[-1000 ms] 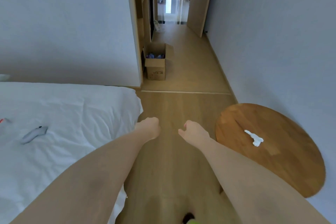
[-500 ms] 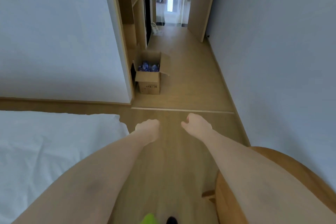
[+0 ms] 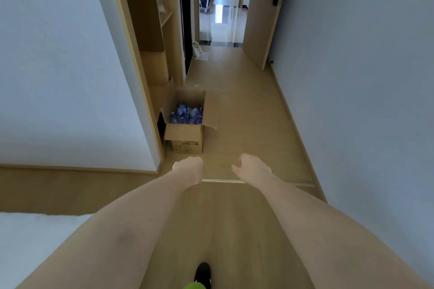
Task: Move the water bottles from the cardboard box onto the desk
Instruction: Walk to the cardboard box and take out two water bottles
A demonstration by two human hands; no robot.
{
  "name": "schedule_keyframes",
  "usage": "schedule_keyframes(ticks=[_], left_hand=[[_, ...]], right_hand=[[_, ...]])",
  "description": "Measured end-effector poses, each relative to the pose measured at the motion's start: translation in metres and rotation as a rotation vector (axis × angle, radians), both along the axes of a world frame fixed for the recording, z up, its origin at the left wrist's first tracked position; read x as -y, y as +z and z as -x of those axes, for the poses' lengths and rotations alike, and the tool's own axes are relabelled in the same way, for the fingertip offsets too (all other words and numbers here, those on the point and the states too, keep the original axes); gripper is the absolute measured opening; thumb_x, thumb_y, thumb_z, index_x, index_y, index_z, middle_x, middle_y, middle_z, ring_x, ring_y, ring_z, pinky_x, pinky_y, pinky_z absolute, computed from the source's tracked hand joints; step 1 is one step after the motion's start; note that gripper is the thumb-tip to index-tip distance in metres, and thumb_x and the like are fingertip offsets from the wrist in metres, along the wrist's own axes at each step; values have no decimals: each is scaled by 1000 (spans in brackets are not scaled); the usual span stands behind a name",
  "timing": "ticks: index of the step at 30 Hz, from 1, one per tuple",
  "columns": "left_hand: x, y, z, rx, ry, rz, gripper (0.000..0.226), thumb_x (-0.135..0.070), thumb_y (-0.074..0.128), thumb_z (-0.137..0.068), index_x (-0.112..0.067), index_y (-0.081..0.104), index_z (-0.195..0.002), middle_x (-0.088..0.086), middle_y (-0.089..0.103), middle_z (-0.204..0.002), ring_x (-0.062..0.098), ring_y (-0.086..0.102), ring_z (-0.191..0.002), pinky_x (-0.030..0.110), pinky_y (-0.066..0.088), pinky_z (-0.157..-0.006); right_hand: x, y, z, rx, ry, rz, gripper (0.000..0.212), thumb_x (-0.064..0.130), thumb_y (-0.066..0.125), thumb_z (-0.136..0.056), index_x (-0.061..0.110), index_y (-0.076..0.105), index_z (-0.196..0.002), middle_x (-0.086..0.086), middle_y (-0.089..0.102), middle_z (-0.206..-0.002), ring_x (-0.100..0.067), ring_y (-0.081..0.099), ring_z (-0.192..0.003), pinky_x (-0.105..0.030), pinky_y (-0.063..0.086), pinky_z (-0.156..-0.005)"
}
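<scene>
Bare forearms (image 3: 145, 223) — black shoe (image 3: 203, 273)

Both bare forearms reach forward toward 12 o'clock, converging slightly. The left hand (image 3: 188, 168) is curled into a loose fist, knuckles up, holding nothing. The right hand (image 3: 252, 168), at its 3 o'clock and apart from it, has fingers curled under, empty too.

Cardboard box (image 3: 185, 140) front: dark print (too blurred to read).
</scene>
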State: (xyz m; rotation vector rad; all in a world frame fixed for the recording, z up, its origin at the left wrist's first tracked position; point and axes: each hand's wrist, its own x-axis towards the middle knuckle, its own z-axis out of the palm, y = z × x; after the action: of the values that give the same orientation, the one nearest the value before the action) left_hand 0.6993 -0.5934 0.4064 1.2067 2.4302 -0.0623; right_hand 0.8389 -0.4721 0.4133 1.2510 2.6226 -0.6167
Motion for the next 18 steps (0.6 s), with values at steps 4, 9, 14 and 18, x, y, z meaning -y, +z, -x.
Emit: schedule_keyframes(ticks=[4, 9, 14, 18], left_hand=[[-77, 22, 70, -16, 9, -57, 22, -10, 38, -94, -10, 57, -104, 3, 55, -91, 24, 56, -85, 33, 44, -75], [-161, 25, 127, 4, 21, -50, 23, -16, 39, -96, -11, 58, -108, 6, 59, -100, 24, 55, -87, 34, 44, -77], [-243, -4, 183, 33, 66, -6, 25, -17, 39, -95, -13, 60, -108, 6, 62, -109, 25, 59, -99, 34, 45, -81], [-325, -12, 224, 47, 111, -4, 27, -16, 39, -94, -14, 57, -114, 6, 59, -115, 27, 57, -107, 35, 40, -81]], right_hand=[[-69, 10, 63, -19, -36, 5, 36, 46, 47, -95, 17, 55, -116, -3, 60, -110, -23, 59, -97, -33, 48, -77], [-152, 10, 122, -21, -41, 18, 32, 42, 48, -95, 15, 56, -111, -4, 62, -105, -23, 60, -94, -34, 50, -78], [-244, -8, 180, 13, 10, 43, 33, 39, 51, -95, 14, 56, -115, -4, 62, -106, -23, 60, -95, -33, 49, -77], [-330, -21, 234, 27, 36, 68, 33, 38, 50, -95, 12, 62, -112, -2, 61, -90, -23, 62, -90, -29, 47, -73]])
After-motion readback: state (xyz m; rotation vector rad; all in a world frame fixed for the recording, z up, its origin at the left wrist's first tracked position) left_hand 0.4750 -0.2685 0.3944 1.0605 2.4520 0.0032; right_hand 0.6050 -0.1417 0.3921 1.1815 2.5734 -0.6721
